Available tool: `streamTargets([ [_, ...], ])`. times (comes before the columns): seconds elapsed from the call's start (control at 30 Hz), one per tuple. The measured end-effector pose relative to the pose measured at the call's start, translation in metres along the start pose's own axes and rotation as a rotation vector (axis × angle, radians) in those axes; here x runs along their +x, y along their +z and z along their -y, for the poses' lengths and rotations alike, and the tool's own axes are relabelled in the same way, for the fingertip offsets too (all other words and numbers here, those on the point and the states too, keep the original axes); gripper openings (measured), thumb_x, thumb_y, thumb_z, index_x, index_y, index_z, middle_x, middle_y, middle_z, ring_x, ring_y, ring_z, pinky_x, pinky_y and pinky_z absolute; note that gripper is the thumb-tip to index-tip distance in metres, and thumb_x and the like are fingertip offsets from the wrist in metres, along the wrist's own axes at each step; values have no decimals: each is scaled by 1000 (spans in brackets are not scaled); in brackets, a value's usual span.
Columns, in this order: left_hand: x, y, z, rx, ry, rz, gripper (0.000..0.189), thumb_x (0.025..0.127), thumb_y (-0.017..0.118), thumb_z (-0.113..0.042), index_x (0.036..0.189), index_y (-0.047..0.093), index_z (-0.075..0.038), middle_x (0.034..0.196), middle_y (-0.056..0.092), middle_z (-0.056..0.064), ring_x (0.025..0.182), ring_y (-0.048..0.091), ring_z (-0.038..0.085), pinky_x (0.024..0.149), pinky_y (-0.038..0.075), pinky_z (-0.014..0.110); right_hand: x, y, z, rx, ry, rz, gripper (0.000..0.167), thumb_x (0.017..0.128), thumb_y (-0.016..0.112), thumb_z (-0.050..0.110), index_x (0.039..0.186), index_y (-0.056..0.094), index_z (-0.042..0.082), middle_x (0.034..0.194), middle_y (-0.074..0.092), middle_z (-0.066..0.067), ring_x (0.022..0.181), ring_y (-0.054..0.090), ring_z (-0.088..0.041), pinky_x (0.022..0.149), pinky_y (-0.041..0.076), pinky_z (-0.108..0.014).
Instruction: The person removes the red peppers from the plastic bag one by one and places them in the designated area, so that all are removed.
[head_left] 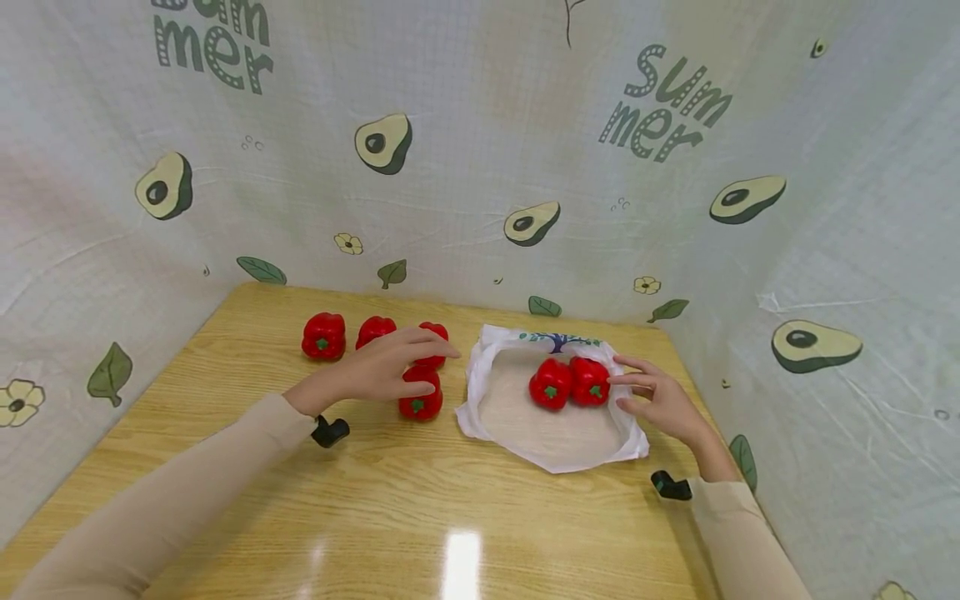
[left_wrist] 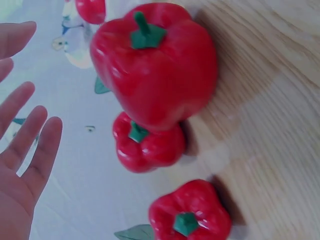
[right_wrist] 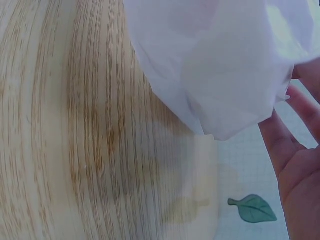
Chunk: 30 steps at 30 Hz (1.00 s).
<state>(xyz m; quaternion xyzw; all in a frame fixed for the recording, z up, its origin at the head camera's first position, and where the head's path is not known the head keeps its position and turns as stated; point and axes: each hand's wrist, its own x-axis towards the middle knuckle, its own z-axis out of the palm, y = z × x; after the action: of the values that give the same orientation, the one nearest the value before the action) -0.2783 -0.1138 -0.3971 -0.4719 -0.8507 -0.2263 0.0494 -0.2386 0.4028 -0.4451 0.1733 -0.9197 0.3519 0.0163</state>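
My left hand [head_left: 386, 362] hovers over several red bell peppers on the table, its fingers stretched out. Just under it sits the nearest pepper [head_left: 426, 407]. In the left wrist view this pepper [left_wrist: 160, 75] looms large beside the spread fingers, with a visible gap. A white plastic bag [head_left: 551, 437] lies with its mouth spread wide, and two red bell peppers [head_left: 551, 385] rest side by side inside. My right hand [head_left: 660, 400] is at the bag's right rim, fingers extended near the right-hand pepper [head_left: 589, 382]. In the right wrist view, the bag's side [right_wrist: 225, 75] partly hides the fingertips.
Farther left on the wooden table [head_left: 390, 517] stand a pepper [head_left: 324, 336] and another pepper [head_left: 375, 329], partly behind my left hand. One more pepper [head_left: 435, 333] is at the back. A printed curtain [head_left: 465, 167] encloses the table's back and sides.
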Motion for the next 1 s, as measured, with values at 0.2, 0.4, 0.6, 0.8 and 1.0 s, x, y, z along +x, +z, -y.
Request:
streamTargets([
  [0.2, 15, -1, -12, -19, 21, 17, 53, 96, 79, -21, 146, 63, -24, 144, 63, -2, 133, 54, 23, 107, 53, 44, 0, 0, 0, 10, 11, 6, 33, 95, 77, 3, 128, 76, 8, 165, 42, -16, 147, 42, -47, 108, 45, -63],
  [0.4, 33, 7, -23, -40, 86, 14, 53, 96, 77, -19, 148, 62, -20, 146, 61, 1, 136, 54, 23, 111, 51, 43, 0, 1, 1, -2, 9, 5, 33, 95, 77, 1, 127, 76, 6, 164, 42, -17, 141, 48, -47, 107, 46, -63],
  [0.6, 54, 21, -34, -74, 89, 54, 57, 96, 81, -23, 149, 61, -20, 149, 60, -1, 137, 53, 21, 114, 49, 41, 0, 1, 2, -8, 0, -1, 33, 94, 78, 1, 126, 77, 7, 163, 43, -17, 141, 49, -47, 107, 46, -63],
  [0.8, 73, 36, -40, -73, 109, 82, 56, 97, 80, -23, 150, 60, -20, 149, 59, 0, 138, 52, 21, 114, 47, 40, -1, 2, -1, -8, -44, -15, 32, 93, 79, 0, 125, 77, 4, 161, 45, -20, 142, 46, -49, 105, 46, -66],
  [1.0, 90, 50, -43, -81, 115, 92, 58, 99, 78, -26, 153, 57, -21, 153, 57, -1, 139, 52, 19, 110, 49, 38, -1, 1, -1, 8, -27, -12, 32, 94, 78, 0, 125, 77, 6, 162, 44, -18, 143, 45, -49, 106, 45, -66],
])
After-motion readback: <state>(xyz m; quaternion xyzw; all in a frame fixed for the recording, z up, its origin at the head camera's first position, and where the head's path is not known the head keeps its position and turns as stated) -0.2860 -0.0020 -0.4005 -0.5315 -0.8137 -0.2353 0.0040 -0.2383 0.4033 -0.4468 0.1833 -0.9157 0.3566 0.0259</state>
